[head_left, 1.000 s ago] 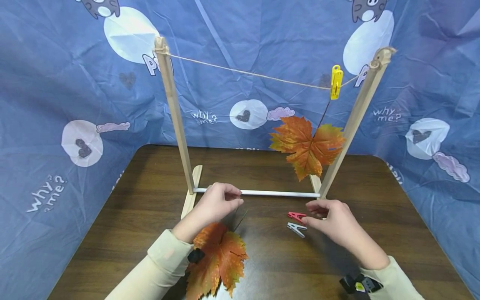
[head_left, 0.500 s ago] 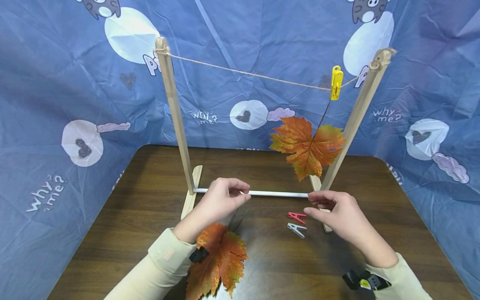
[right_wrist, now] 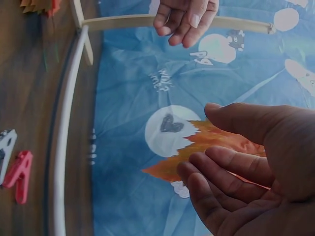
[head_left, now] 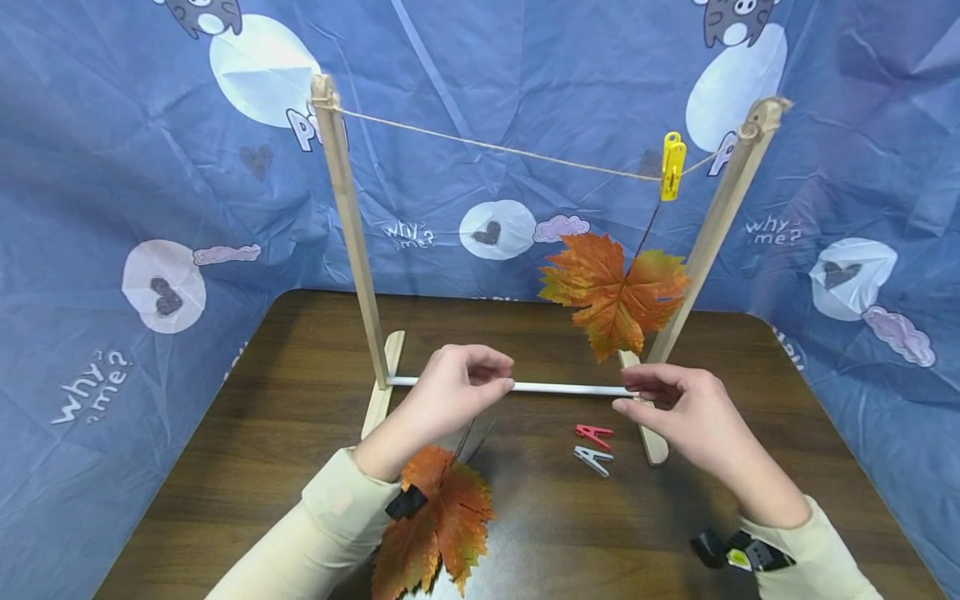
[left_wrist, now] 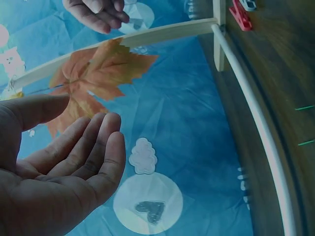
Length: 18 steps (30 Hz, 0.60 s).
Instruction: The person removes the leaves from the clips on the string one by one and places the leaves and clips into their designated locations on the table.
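My left hand (head_left: 461, 385) hovers above the table in front of the white rod, fingers relaxed with a gap between thumb and fingertips. Under that wrist lie orange artificial maple leaves (head_left: 450, 517), their thin stems pointing away from me. My right hand (head_left: 678, 408) is held up at the right, fingers loosely bent and nothing between them. Left of it, a red clothespin (head_left: 594, 435) and a pale grey clothespin (head_left: 593, 460) lie on the table. Another orange leaf (head_left: 618, 292) hangs by its stem from a yellow clothespin (head_left: 672, 167) on the string (head_left: 495, 146).
A wooden frame has a left post (head_left: 348, 233) and a right post (head_left: 712, 233), with the string tied between their tops. A white rod (head_left: 570, 388) joins the posts low down. Behind the brown table (head_left: 540, 533) hangs a blue printed cloth (head_left: 450, 67).
Both hands have risen and moved away from me, the left also a little rightward. My right hand has drawn away from the red clothespin. The leaves and clothespins stay in place.
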Each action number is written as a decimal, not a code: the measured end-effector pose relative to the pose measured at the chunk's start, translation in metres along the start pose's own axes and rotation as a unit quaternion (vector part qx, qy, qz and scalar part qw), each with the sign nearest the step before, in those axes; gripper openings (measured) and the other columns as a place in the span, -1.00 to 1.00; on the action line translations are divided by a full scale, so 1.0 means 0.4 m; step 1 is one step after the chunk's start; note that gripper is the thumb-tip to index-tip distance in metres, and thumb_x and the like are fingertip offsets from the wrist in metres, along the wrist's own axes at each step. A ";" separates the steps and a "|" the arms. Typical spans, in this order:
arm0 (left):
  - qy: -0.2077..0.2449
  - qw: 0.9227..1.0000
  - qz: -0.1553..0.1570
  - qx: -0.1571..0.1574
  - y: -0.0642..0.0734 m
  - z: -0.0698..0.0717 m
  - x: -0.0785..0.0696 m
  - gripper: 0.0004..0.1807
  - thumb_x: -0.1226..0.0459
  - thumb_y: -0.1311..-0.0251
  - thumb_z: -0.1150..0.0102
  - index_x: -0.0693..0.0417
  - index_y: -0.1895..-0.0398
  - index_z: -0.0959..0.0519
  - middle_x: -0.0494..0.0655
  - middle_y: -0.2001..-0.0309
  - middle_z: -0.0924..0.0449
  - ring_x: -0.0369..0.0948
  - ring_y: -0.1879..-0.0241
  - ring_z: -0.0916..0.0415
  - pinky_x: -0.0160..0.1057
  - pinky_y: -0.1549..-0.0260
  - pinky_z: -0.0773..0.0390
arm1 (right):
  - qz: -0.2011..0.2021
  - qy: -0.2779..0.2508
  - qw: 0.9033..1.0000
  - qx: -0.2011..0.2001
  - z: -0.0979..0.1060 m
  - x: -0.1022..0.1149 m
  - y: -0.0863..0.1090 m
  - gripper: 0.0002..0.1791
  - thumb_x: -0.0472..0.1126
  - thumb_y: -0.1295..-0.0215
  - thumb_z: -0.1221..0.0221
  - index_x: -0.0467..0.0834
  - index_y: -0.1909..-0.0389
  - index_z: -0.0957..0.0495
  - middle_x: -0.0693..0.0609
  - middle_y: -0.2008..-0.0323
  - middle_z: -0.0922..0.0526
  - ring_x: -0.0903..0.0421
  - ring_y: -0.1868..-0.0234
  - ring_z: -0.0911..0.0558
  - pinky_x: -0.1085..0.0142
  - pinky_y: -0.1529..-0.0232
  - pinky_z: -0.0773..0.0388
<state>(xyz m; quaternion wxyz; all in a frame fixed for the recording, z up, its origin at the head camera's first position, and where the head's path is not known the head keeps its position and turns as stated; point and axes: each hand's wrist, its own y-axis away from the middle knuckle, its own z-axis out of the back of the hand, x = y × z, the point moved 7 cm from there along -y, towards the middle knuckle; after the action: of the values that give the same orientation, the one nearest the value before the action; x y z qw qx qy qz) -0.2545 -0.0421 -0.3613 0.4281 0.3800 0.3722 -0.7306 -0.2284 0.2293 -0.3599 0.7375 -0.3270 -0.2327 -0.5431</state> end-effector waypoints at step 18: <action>0.004 0.999 -0.031 -0.010 -0.040 -0.010 -0.073 -0.81 0.43 -0.18 -0.39 0.27 0.13 -0.72 -0.08 0.27 -0.73 -0.25 0.30 -0.65 -0.30 0.24 -0.63 | 0.049 -0.001 0.998 -0.030 0.063 0.077 -0.034 -0.66 -0.21 -0.17 -0.50 -0.19 0.05 -0.73 0.01 0.16 -0.76 0.15 0.23 -0.73 0.45 0.25 -0.60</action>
<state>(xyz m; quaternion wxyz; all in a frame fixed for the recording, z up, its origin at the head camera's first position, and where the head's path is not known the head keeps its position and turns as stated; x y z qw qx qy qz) -0.2581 -0.0228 -0.3340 0.4080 0.3667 0.3929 -0.7380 -0.2319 0.2253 -0.3183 0.7528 -0.3604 -0.2013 -0.5127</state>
